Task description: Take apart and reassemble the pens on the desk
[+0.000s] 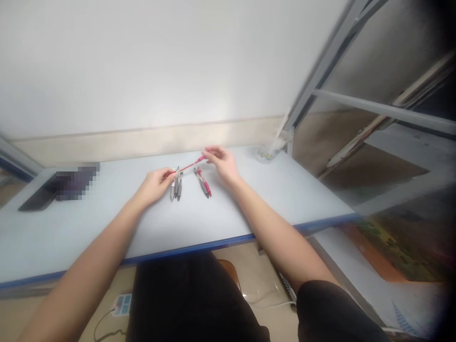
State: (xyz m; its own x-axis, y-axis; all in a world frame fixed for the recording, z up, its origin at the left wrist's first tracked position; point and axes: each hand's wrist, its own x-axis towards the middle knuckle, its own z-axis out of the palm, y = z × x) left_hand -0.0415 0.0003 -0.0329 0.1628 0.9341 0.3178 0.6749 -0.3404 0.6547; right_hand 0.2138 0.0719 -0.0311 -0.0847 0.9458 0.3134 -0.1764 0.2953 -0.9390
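A slim red pen is stretched between my two hands, slanting up to the right above the table. My left hand pinches its lower left end. At the upper right, the fingers of my right hand close on its thicker pink end. Whether it is one piece or parted inside my fingers is too small to make out. Several grey and white pens lie just right of my left fingertips. Between the hands rest a grey pen and a red pen, side by side.
The pale table has a blue front edge. A dark phone-like slab lies at the left, beside a blurred dark item. A clear cup stands at the back right. A metal frame rises along the right.
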